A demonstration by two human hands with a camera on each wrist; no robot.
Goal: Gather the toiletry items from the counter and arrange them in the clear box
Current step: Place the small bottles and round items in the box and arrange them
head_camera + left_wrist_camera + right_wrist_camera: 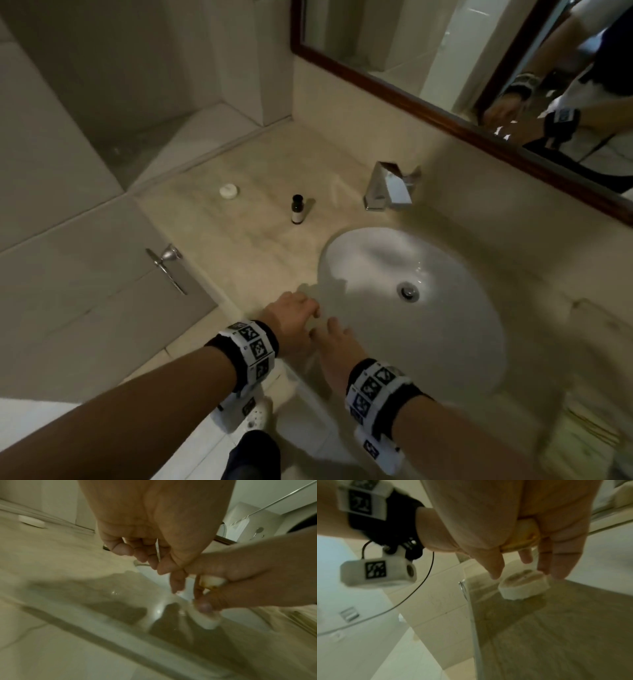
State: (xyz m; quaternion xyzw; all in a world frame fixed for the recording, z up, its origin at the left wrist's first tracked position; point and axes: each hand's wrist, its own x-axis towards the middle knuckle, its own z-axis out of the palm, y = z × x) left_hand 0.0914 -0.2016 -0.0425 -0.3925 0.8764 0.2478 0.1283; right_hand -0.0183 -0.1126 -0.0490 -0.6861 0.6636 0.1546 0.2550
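Cream with a gold rim, the small item (527, 534) is clamped in the right grip (513, 524), pressed into the palm by the thumb. The other fingers (559, 561) point straight down over the box (467, 595). What the item is cannot be told; it looks hard, smooth and light, so it is probably slippery and best held across its width, as now.

Directly under those fingers a white disc (523, 586) lies flat on the box floor, near the wall. It looks like wrapped soap: light, firm, and easiest to pinch at its rim.

The left grip (294, 315) is just beside the right, at its 10 o'clock, with fingers loosely curled on nothing seen. Whether it touches the box cannot be told. The box is clear plastic, probably light and liable to slide, so steadying its wall would help.

The box stands at the desk's (246, 240) front edge, at the sink's (445, 359) 9 o'clock. Well apart, at 12 o'clock from the grips, a small dark bottle (297, 209) stands upright. It is narrow and easy to tip, so take it round the body. A second white disc (228, 191) lies at 11 o'clock. The tap (388, 186) is at 1 o'clock.
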